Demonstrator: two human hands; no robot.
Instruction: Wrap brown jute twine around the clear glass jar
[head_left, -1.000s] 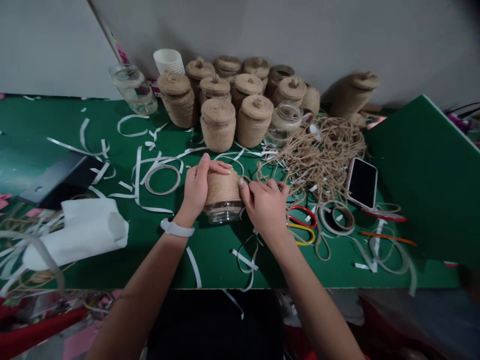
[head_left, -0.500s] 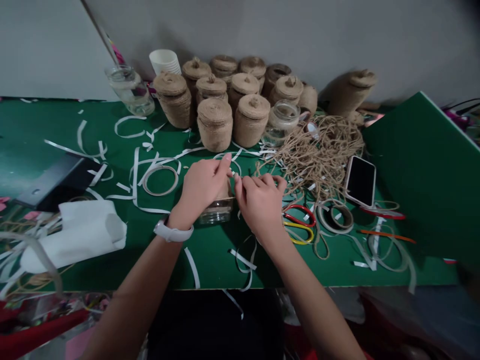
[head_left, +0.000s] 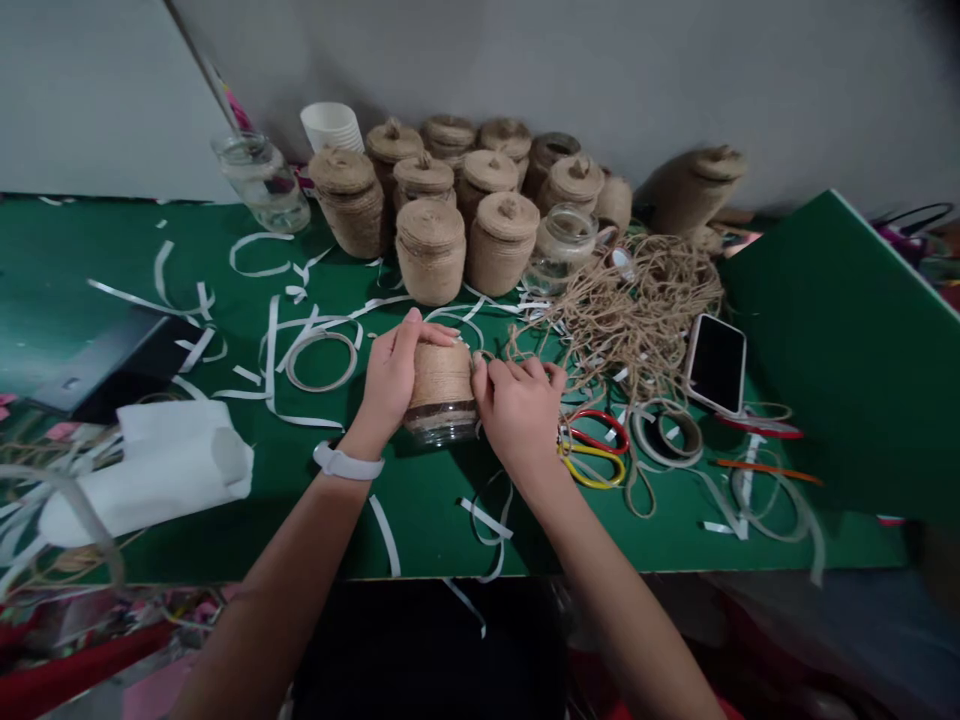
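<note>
A glass jar (head_left: pixel 441 396), mostly wound in brown twine with bare glass at its bottom, stands on the green table (head_left: pixel 90 260) in front of me. My left hand (head_left: pixel 391 377) wraps round its left side, thumb across the top. My right hand (head_left: pixel 517 405) is closed against the jar's right side, pinching the twine strand that runs off to a loose heap of twine (head_left: pixel 637 305).
Several twine-covered jars (head_left: pixel 431 250) and two bare glass jars (head_left: pixel 262 180) line the back wall. White paper strips, tape rings (head_left: pixel 322 360), scissors (head_left: pixel 596 452), a phone (head_left: pixel 715 363), a white paper roll (head_left: pixel 150 470) and a tilted green board (head_left: pixel 847 350) lie around.
Both hands had covered the jar half a second ago; they have since spread to its sides, and the wrapped jar shows again between them.
</note>
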